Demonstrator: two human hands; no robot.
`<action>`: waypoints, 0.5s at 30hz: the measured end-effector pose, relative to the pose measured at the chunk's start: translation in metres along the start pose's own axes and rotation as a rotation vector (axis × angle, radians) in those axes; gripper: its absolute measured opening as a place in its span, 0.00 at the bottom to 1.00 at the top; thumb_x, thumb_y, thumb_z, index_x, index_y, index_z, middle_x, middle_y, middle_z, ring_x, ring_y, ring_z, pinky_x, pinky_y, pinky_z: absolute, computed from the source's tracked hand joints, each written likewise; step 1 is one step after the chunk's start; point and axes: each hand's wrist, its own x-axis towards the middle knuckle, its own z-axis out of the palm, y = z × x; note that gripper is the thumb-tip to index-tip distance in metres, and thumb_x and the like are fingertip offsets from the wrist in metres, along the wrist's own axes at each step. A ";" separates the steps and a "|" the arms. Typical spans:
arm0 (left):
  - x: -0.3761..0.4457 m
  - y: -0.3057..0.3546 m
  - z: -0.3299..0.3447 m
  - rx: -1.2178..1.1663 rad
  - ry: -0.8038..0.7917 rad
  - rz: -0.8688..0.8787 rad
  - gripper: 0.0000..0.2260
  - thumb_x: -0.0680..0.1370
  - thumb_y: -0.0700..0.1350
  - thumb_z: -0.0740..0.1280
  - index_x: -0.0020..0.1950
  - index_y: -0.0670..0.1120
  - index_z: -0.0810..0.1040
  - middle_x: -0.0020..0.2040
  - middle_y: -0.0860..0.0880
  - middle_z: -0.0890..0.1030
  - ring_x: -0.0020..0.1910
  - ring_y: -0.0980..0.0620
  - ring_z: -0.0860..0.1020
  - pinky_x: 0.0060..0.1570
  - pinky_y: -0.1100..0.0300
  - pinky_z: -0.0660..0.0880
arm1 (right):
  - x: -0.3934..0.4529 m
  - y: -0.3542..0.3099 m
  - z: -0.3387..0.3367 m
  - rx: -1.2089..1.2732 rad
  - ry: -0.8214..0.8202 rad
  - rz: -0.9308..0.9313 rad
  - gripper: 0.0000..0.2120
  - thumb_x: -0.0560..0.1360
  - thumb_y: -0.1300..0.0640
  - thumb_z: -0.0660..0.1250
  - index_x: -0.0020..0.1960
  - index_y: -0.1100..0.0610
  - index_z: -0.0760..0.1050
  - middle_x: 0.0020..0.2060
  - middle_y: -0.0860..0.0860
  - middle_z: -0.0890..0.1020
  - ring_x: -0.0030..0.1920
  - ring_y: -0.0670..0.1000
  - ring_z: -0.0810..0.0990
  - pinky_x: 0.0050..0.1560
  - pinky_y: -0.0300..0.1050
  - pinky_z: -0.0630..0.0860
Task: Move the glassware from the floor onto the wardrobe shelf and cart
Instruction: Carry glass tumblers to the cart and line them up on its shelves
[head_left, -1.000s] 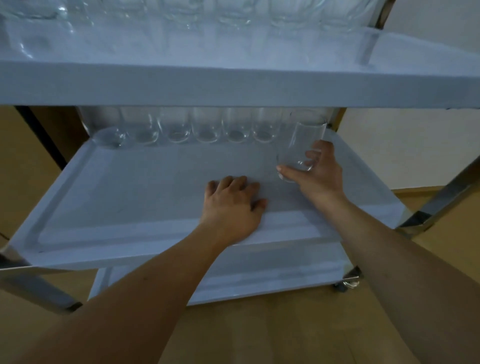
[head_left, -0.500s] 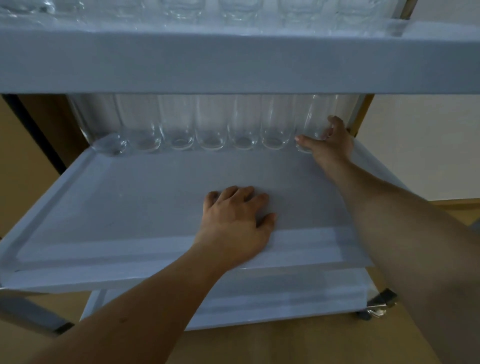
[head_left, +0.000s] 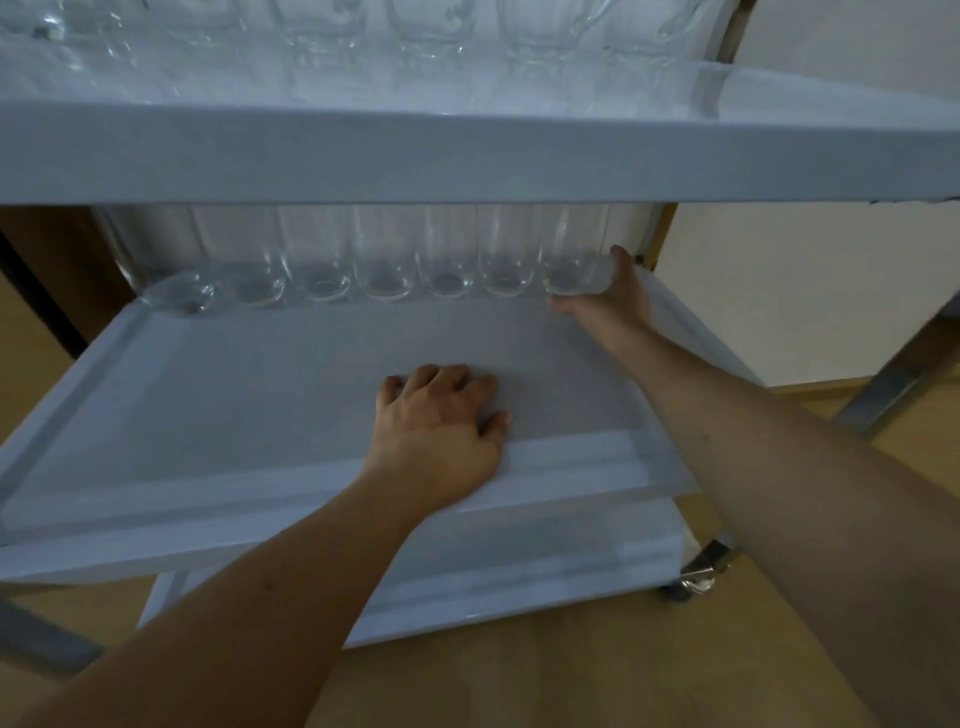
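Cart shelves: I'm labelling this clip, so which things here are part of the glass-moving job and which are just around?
Part of the job:
- end glass, gripped by the right hand
- row of glasses
- middle shelf, left hand resting on it
- top shelf holding more glasses

Just around:
- caster wheel
- wooden floor

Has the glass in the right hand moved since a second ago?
Yes. The glass in the right hand went from mid-tray to the back of the middle tray, ending the row of glasses on the right.
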 end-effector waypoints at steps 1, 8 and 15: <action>-0.001 0.002 -0.002 0.010 0.001 -0.004 0.24 0.79 0.63 0.51 0.71 0.59 0.71 0.72 0.54 0.72 0.72 0.48 0.66 0.71 0.47 0.60 | -0.015 0.002 -0.004 -0.037 -0.018 -0.033 0.51 0.67 0.48 0.80 0.80 0.52 0.55 0.75 0.54 0.68 0.74 0.56 0.67 0.71 0.46 0.67; 0.001 0.005 -0.007 0.050 -0.039 -0.001 0.22 0.80 0.61 0.55 0.70 0.54 0.71 0.70 0.49 0.73 0.70 0.44 0.68 0.70 0.42 0.62 | -0.123 0.005 -0.032 -0.132 -0.088 -0.072 0.42 0.73 0.43 0.73 0.80 0.51 0.56 0.74 0.55 0.69 0.73 0.56 0.68 0.71 0.47 0.66; -0.044 0.041 -0.064 0.005 -0.238 -0.011 0.25 0.82 0.61 0.55 0.76 0.50 0.67 0.77 0.46 0.65 0.76 0.42 0.61 0.74 0.42 0.59 | -0.222 -0.016 -0.099 -0.256 -0.244 0.072 0.37 0.75 0.43 0.70 0.78 0.52 0.61 0.74 0.53 0.69 0.74 0.55 0.66 0.73 0.50 0.65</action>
